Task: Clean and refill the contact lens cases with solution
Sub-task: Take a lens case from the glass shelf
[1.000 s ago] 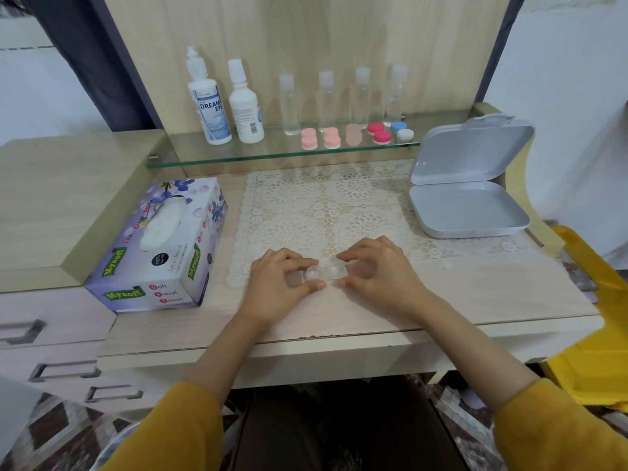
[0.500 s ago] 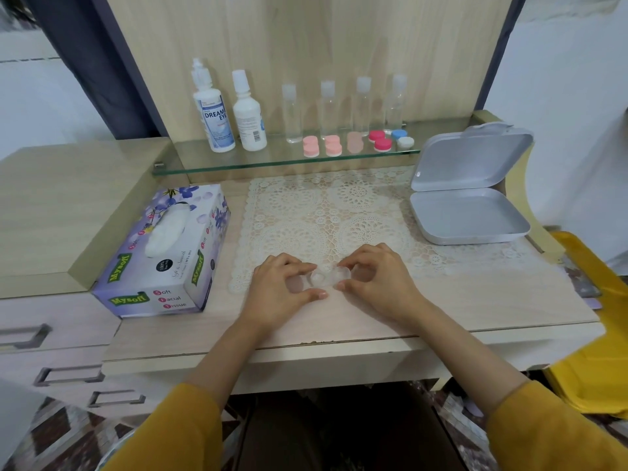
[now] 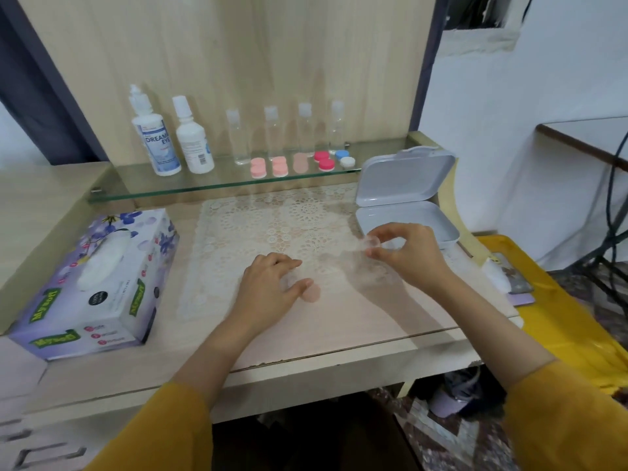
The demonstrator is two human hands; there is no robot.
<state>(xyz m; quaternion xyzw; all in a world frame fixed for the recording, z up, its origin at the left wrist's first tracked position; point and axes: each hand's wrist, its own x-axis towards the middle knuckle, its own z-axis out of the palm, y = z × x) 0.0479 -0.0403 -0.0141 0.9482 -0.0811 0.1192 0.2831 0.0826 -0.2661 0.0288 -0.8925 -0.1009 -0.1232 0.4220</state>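
Note:
My right hand (image 3: 407,256) pinches a small clear lens case (image 3: 372,242) and holds it above the lace mat (image 3: 265,226), just in front of the open grey box (image 3: 421,220). My left hand (image 3: 268,287) rests on the desk with loosely curved fingers. Its thumb tip lies beside a pale pink round cap (image 3: 312,294). On the glass shelf (image 3: 170,189) stand two white solution bottles (image 3: 154,141) (image 3: 193,144), several small clear bottles (image 3: 272,130), pink lens cases (image 3: 279,167), a red one (image 3: 324,160) and a blue-and-white one (image 3: 345,158).
A purple tissue box (image 3: 95,283) sits at the left of the desk. The grey box's lid (image 3: 404,178) stands open against the shelf end. A yellow bin (image 3: 560,317) is off the desk's right edge, and drawers are at the lower left.
Both hands were together on the clear case at the mat's front edge. My right hand has lifted the case up and to the right, toward the grey box; my left hand stays on the desk.

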